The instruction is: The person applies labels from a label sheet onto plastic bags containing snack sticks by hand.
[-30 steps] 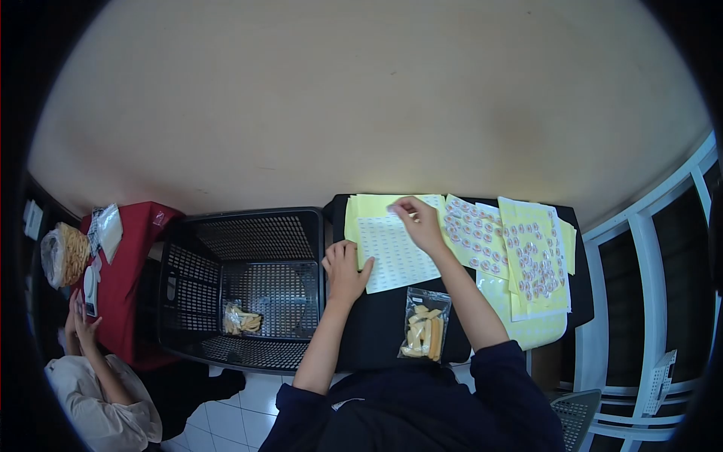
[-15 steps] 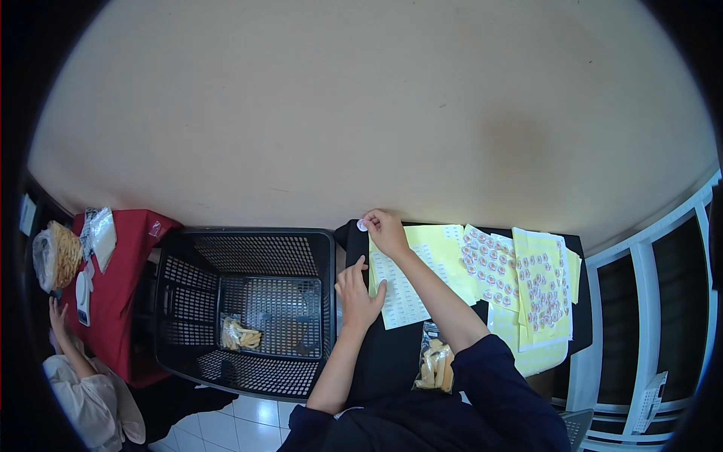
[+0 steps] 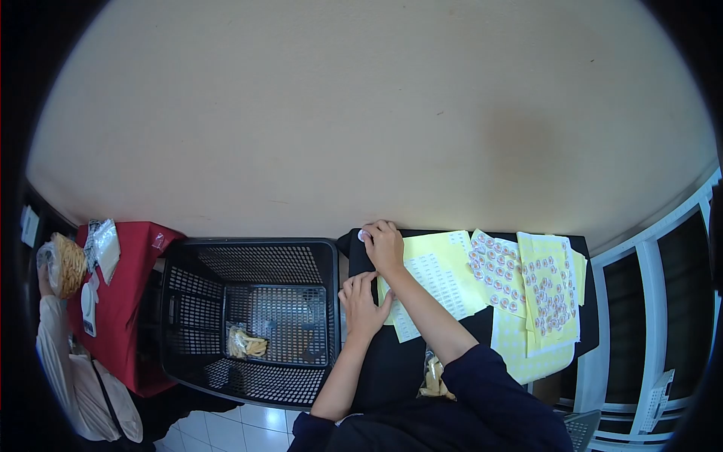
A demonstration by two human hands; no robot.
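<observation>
Near the back left corner of the black-covered table, my right hand (image 3: 385, 247) is closed, with a small round sticker (image 3: 363, 235) at its thumb and fingertips. My left hand (image 3: 364, 307) lies lower, by the table's left edge, its fingers apart and nothing visible in it. Under my right forearm is a white sheet of small printed labels (image 3: 435, 282), overlapping a yellow sheet (image 3: 471, 292). To the right lie sheets of round stickers (image 3: 497, 273). A clear bag of pale stick-shaped snacks (image 3: 434, 378) sits close to my body, partly hidden by my sleeve.
Left of the table stands a black plastic basket (image 3: 331, 301) holding one bag of snack sticks (image 3: 245, 343). Beyond it, a red-covered table (image 3: 124, 301) carries plastic bags and a white device (image 3: 89, 301). A co-worker's hand touches a large snack bag (image 3: 69, 264) there.
The label sheet has shifted right and turned slightly. My right hand remains at the corner with the round sticker, fingers more bunched. The co-worker has reached forward to the large snack bag.
</observation>
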